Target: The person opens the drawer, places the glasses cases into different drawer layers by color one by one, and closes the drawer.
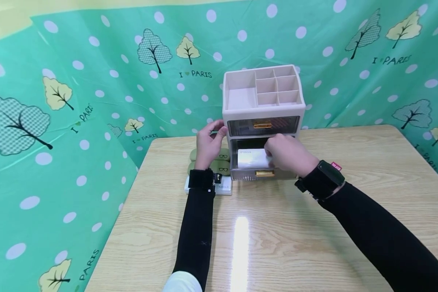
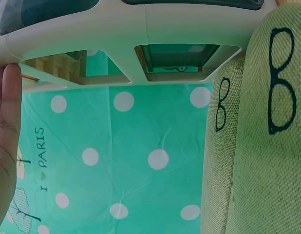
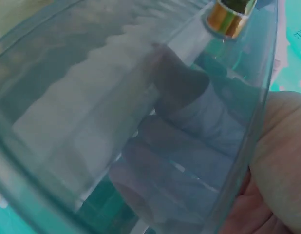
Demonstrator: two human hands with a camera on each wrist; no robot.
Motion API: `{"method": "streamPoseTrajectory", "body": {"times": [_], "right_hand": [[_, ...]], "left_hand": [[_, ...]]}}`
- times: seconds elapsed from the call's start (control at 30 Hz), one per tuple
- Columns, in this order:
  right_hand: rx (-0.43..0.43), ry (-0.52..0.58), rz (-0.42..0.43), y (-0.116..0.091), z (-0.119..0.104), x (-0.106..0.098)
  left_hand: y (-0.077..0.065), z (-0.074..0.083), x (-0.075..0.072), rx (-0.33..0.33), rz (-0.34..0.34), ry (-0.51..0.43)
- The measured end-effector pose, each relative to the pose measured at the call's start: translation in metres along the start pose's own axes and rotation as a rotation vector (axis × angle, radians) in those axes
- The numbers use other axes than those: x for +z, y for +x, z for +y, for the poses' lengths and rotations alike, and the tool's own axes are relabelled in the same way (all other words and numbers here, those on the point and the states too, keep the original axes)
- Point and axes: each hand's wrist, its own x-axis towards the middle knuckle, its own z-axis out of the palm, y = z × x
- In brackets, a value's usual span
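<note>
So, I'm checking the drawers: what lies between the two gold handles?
The head view shows a white box in the open lower drawer, right hand at its end.

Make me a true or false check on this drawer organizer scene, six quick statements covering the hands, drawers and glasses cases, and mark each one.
1. The right hand reaches into the open lower drawer of the white desktop organizer. True.
2. The left hand is inside that drawer too. False: it is outside, at the organizer's left side.
3. A white box is in the lower drawer. True.
4. The upper drawer is pulled fully out. False: it is closed.
5. Two green glasses cases are left of the organizer. True.
6. The lower drawer's handle is black. False: it is gold-coloured.
</note>
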Motion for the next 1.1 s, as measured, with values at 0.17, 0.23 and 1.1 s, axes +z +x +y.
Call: {"method": "streamPoseTrajectory", "body": {"times": [0.17,0.23,1.1], "right_hand": [[-0.046,0.018,-0.011,0.004,0.005,-0.001],[-0.059,0.016,-0.013,0.006,0.007,-0.001],[-0.170,-0.243,-0.019,0.025,0.014,0.000]], "left_hand": [[0.001,0.001,-0.001,0.001,0.001,-0.007],[0.001,0.001,-0.001,0.001,-0.001,-0.008],[0.009,-0.035,0.003,0.021,-0.001,-0.010]]}}
